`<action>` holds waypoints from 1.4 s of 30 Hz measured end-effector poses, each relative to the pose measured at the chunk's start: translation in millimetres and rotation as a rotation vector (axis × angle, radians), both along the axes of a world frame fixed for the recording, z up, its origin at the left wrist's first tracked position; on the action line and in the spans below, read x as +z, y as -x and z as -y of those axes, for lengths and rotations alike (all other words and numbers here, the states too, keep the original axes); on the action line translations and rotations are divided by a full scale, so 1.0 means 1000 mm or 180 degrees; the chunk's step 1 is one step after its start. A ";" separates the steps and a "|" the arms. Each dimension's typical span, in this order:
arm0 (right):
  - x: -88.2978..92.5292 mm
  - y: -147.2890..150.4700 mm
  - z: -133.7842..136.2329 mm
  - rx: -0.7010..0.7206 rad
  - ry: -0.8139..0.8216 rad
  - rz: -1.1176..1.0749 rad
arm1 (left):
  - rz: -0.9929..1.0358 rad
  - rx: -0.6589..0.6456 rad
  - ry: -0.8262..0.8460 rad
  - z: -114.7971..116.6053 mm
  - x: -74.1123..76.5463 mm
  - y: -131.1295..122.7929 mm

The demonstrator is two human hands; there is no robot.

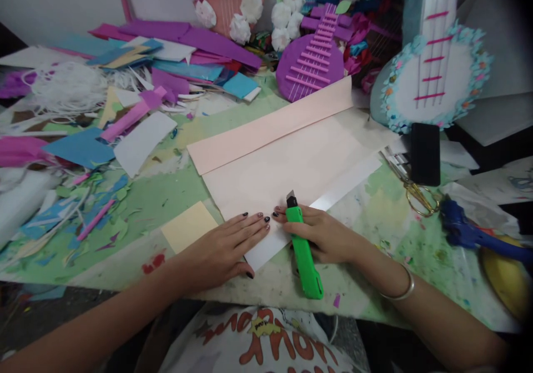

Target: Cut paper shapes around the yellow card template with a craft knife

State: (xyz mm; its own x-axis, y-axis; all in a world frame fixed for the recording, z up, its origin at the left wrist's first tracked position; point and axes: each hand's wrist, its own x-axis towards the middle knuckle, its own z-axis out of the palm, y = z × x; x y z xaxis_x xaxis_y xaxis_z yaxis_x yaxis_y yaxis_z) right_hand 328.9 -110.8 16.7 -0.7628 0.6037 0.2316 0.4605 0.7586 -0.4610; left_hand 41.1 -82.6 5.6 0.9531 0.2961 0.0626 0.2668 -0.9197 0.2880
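Note:
A large pale pink sheet [287,167] lies on the green table [166,195], its far edge folded over. A white strip [350,181] lies under its near right edge. My left hand [225,245] rests flat on the sheet's near corner, fingers stretched out. My right hand [322,234] is closed around a green utility knife [303,251], whose blade tip touches the sheet's near edge. The fingertips of both hands almost meet beside the blade.
A yellow paper square [189,226] lies left of my left hand. Coloured paper scraps [83,151] cover the left side. Paper guitars [433,67] and white flowers [287,12] stand at the back. Scissors [416,190], a black block [425,154] and a blue tool [470,231] lie on the right.

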 end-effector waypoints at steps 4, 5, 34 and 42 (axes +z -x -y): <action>-0.001 0.000 -0.001 0.0004 -0.0017 -0.0082 | -0.0023 -0.0026 -0.0063 0.000 0.000 0.001; -0.001 0.000 -0.001 0.0000 -0.0040 -0.0101 | -0.0023 -0.0032 -0.0084 0.000 -0.001 0.001; 0.002 -0.001 -0.025 0.0047 0.0250 0.0096 | -0.0068 0.0185 -0.0399 -0.016 -0.007 0.009; 0.008 0.006 -0.022 -0.0088 0.0330 -0.0071 | 0.0033 0.0310 -0.0559 -0.012 -0.002 0.008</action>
State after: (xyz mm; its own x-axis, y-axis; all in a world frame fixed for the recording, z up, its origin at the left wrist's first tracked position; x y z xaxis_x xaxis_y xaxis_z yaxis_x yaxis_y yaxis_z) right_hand 323.3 -88.9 24.9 -0.7408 0.6461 0.1835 0.4694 0.6934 -0.5466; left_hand 33.0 -70.7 3.5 0.9195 0.3705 0.1311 0.3548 -0.9260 0.1288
